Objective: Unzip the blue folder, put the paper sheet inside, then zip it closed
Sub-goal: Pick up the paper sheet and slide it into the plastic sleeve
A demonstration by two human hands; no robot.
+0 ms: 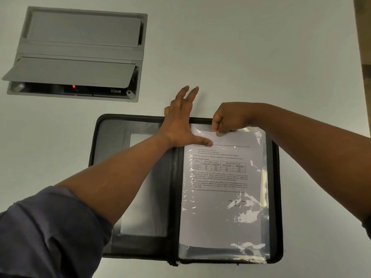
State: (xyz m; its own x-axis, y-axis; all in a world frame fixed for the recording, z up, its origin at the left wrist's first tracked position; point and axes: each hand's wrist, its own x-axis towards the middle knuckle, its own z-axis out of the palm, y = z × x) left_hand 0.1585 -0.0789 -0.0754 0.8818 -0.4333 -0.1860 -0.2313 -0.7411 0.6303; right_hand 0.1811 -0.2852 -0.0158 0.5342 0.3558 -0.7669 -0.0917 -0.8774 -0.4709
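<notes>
The folder [138,177] lies unzipped and spread flat on the pale table [261,57], its dark inner covers facing up and its zipper edge running around the outside. On the folder's right half sits a clear plastic sleeve [259,249], and the paper sheet [220,197], printed with text and a small table, lies inside that sleeve with its top edge near the folder's far edge. The folder's left half carries a flat pocket with a clear window [144,207], partly hidden under the person's left forearm.

The left hand [180,123] rests at the folder's far edge, just left of the sheet's top corner; its fingers are spread and reach past the folder onto the table, while the thumb presses down on the upper left corner of the sheet. The right hand [226,119] is curled at the folder's far edge, over the top of the sheet, with fingertips pinched together on the top edge of the sleeve or paper; which of the two it grips cannot be told.

Beyond the folder, to its far left, a grey hinged cable box [80,53] is set into the table with one flap raised.
</notes>
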